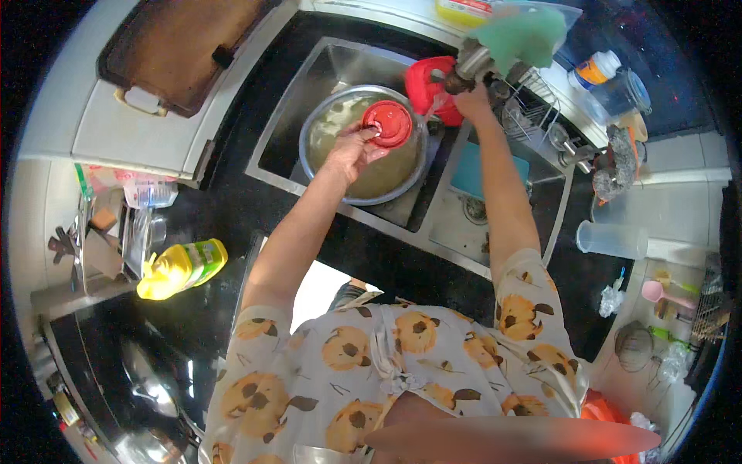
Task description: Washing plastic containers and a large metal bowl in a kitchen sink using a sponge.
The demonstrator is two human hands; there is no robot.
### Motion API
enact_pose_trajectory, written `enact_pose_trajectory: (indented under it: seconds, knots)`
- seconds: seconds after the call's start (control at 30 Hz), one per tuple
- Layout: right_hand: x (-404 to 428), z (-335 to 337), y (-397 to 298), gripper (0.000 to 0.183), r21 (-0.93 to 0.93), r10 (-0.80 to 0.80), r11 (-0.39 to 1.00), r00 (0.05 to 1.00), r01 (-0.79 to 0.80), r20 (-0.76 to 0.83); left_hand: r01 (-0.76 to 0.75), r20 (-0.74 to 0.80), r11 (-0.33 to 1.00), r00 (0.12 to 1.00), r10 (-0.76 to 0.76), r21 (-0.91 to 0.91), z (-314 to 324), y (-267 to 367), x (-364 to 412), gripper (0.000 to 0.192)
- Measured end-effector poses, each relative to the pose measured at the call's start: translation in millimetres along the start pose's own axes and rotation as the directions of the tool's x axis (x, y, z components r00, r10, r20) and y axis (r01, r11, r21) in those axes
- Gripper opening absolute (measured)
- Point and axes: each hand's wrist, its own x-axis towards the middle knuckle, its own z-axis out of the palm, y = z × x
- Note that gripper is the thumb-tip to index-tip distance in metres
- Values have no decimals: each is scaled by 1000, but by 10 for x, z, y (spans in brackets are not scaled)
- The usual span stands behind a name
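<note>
My left hand (356, 151) grips a round red plastic lid (388, 124) above a large metal basin (305, 165). Cloudy water (379, 177) fills that basin, which stands in the left bowl of a steel double sink (342, 55). My right hand (474, 105) reaches to the metal tap (475, 62) behind the sink; its fingers are partly hidden, so its grip is unclear. Just left of it is a red plastic container with a handle (418, 87). A turquoise board-like piece (472, 168) lies in the right bowl, beneath my right forearm.
A yellow detergent bottle (185, 268) lies on the black counter at left. Behind the right bowl stands a wire rack (536, 104). A clear plastic cup (611, 239) and a grey scouring pad (615, 162) are at right. A brown tray (174, 52) occupies the upper left.
</note>
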Motion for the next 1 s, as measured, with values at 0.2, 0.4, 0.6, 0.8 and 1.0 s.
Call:
enact_pose_trajectory:
  seconds: [0.2, 0.4, 0.6, 0.8, 1.0]
  knots:
    - [237, -1049, -795, 23, 422, 118, 895, 989, -145, 91, -484, 109, 367, 708, 698, 794, -609, 238, -305, 22]
    - [-540, -1679, -1191, 23, 358, 49, 927, 983, -112, 179, -198, 761, -795, 487, 428, 573, -688, 443, -611, 25]
    - [-1172, -2034, -936, 13, 80, -22, 997, 908, -13, 419, -177, 786, -816, 439, 435, 550, -626, 385, -850, 25]
    - [-1176, -2421, -704, 12, 63, 52, 996, 969, -69, 242, -84, 671, -706, 405, 620, 703, -367, 555, -1007, 17]
    - [-1227, -2593, -597, 9, -45, 244, 970, 949, -240, 200, -130, 591, -582, 307, 746, 803, -502, 586, -1069, 9]
